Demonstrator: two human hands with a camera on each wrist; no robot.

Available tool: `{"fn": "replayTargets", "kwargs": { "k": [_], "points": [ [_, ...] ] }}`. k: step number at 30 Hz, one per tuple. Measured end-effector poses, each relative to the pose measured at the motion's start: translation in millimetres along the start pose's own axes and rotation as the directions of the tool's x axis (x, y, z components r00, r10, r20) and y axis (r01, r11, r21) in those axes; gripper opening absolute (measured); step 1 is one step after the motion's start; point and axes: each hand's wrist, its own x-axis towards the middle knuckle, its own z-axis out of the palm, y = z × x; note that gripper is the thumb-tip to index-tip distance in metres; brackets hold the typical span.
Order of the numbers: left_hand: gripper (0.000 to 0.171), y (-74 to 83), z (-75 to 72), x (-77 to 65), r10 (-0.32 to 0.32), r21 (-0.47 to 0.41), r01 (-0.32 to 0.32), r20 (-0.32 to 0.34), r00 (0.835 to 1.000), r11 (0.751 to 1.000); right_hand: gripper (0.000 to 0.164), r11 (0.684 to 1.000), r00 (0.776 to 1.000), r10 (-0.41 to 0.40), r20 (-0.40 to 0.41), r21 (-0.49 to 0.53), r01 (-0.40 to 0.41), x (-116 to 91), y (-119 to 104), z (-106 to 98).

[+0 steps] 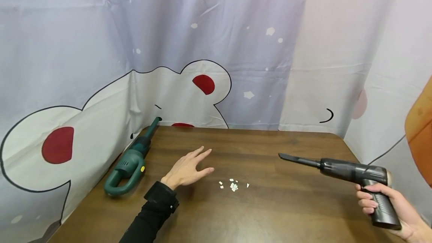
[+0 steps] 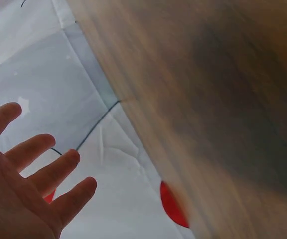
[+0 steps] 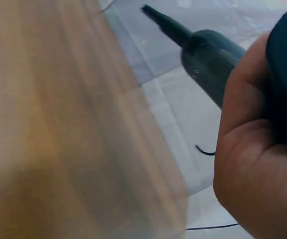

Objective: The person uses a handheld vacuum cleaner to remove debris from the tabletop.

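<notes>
In the head view my right hand [image 1: 401, 205] grips the handle of a black handheld vacuum cleaner [image 1: 354, 170] at the table's right side. Its narrow nozzle points left, over the table. The right wrist view shows the same vacuum cleaner [image 3: 211, 62] with my fingers wrapped round its handle. My left hand [image 1: 187, 170] hovers over the table with its fingers spread and holds nothing; the left wrist view shows those fingers [image 2: 54, 172] apart. Just right of the left hand lie several small white scraps [image 1: 234, 186], some bunched together and others scattered around.
A dark green power tool [image 1: 127, 168] with a loop handle and long nozzle lies along the table's left edge. The brown wooden table [image 1: 270, 213] meets a printed curtain [image 1: 256, 48] at the back and sides. A thin dark cord [image 1: 386, 150] runs near the right-hand curtain.
</notes>
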Motion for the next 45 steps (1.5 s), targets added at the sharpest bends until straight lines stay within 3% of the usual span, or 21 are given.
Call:
{"fn": "replayTargets", "kwargs": {
  "k": [5,15,29,45],
  "points": [
    [0.078,-7.9,-0.9,-11.1,-0.034,0.012,0.033,0.025,0.999,0.999,0.047,0.995,0.995,0.093,-0.019,0.030,-0.092,5.9,21.9,-6.3],
    [0.079,-19.3,-5.2,-20.5,-0.071,0.007,0.071,0.045,0.996,0.997,0.052,0.989,0.989,0.148,-0.012,0.018,-0.148,31.3,54.9,-4.5],
    [0.077,-25.9,-7.9,-30.3,-0.099,0.003,0.099,0.048,0.994,0.995,0.049,0.990,0.991,0.134,-0.006,0.037,-0.134,51.9,68.3,-5.3],
    [0.076,-36.6,-11.8,-43.9,-0.144,0.020,0.143,0.043,0.989,0.989,0.039,0.976,0.979,0.201,-0.016,0.090,-0.199,84.6,69.3,-14.4]
  ]
}}
